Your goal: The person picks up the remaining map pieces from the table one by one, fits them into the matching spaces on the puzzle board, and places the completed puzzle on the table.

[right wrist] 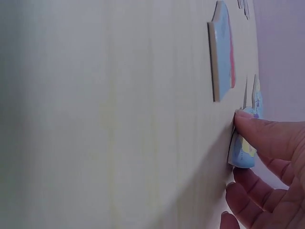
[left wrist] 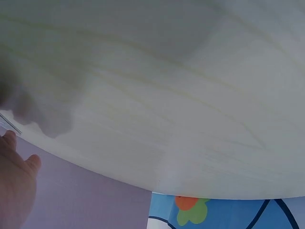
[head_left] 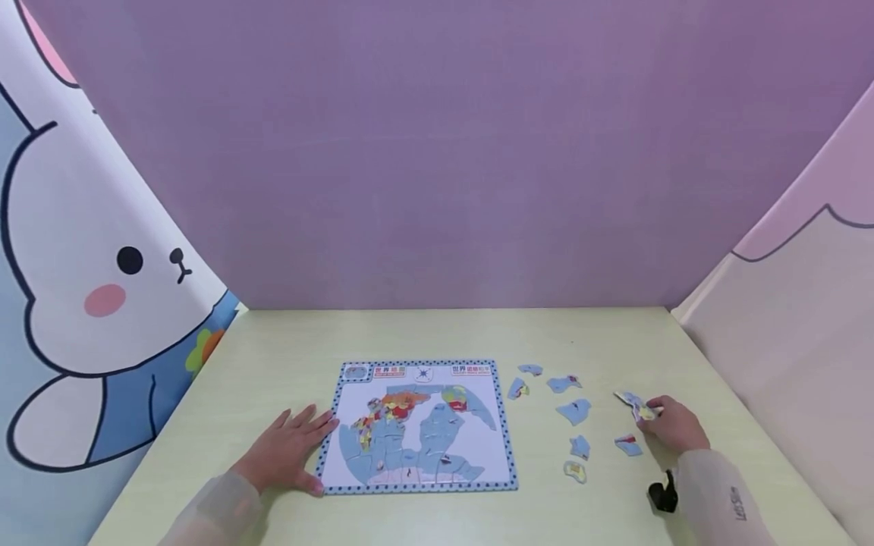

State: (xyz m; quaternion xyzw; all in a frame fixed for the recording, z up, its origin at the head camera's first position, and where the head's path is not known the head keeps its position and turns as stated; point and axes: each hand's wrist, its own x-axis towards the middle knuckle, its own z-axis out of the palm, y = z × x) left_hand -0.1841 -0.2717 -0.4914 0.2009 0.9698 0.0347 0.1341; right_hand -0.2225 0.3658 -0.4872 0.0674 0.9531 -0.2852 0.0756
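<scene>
A world map puzzle board (head_left: 501,455) with a dotted blue border lies on the table, partly filled with blue and coloured pieces. My left hand (head_left: 290,447) rests flat on its left edge, fingers spread; in the left wrist view only part of that left hand (left wrist: 16,186) shows. Right of the board, my right hand (head_left: 676,426) pinches a blue and yellow puzzle piece (head_left: 642,410) between thumb and fingers. From the right wrist, the thumb lies over this puzzle piece (right wrist: 244,156), low over the tabletop. Another blue piece (right wrist: 221,52) with a red edge lies nearby.
Several loose puzzle pieces (head_left: 573,411) are scattered between the board and my right hand. A small black object (head_left: 662,494) shows by the right sleeve. Behind the table (head_left: 293,334) stands a purple panel (head_left: 451,167); a cartoon-printed cloth (head_left: 75,227) hangs at the left.
</scene>
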